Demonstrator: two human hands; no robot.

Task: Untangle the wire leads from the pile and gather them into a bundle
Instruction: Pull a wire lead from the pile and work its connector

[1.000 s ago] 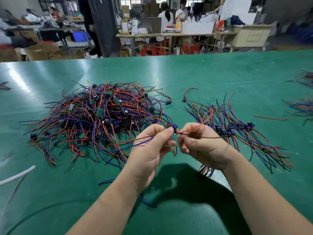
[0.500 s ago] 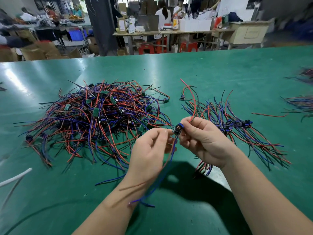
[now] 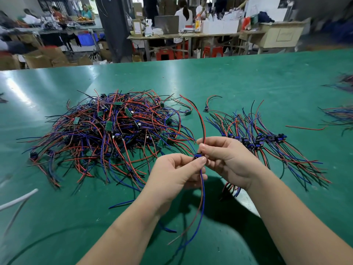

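We now hold the thin, glossy red/blue lead (image 3: 202, 189) vertical, no longer horizontal; left hand (image 3: 172, 175) and right hand (image 3: 227, 159) fingertips clamp its boxy blue connector (image 3: 196, 155), between tangled pile (image 3: 114, 134) and fanned bundle (image 3: 267, 144).

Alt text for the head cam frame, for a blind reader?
The left hand and right hand pinch one wire lead at its blue plug above a green table, a red strand arcing up and blue and red tails hanging down. A tangled pile of red, blue and black leads lies to the left, a straighter bundle to the right.
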